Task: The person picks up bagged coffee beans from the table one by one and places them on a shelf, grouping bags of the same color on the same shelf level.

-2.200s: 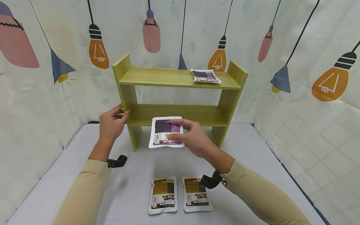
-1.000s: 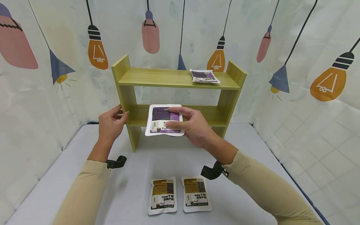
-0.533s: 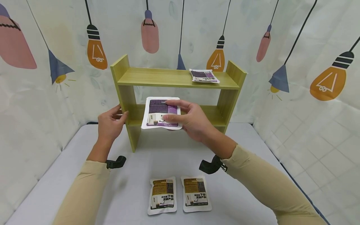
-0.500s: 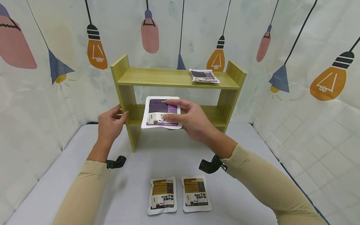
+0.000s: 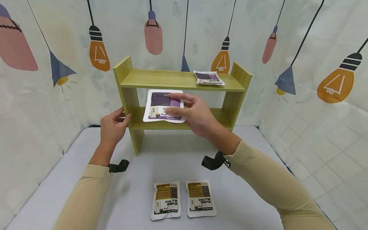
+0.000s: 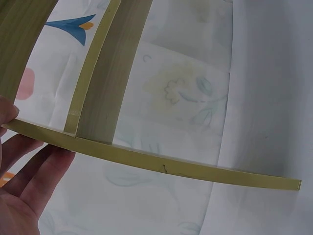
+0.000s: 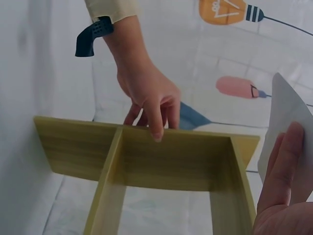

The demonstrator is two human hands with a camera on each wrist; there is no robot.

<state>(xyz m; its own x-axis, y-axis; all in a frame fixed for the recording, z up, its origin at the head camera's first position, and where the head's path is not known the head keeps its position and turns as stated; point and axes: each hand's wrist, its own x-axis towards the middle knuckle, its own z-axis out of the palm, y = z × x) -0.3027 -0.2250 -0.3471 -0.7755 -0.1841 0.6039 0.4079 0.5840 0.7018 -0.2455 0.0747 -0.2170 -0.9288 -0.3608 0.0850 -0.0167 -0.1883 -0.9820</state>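
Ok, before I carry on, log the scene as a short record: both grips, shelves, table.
Left grip: pinches the left side of the rack
Right grip: holds a purple-and-white packet, printed side toward the head camera
Top shelf: purple packets, seemingly stacked, near the right end
Lower shelf: partly hidden behind the held packet
Table: two brown-labelled packets, flat, side by side, apart

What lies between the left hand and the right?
In the head view, the purple packet held by the right hand and, behind it, part of the shelf gripped by the left hand.
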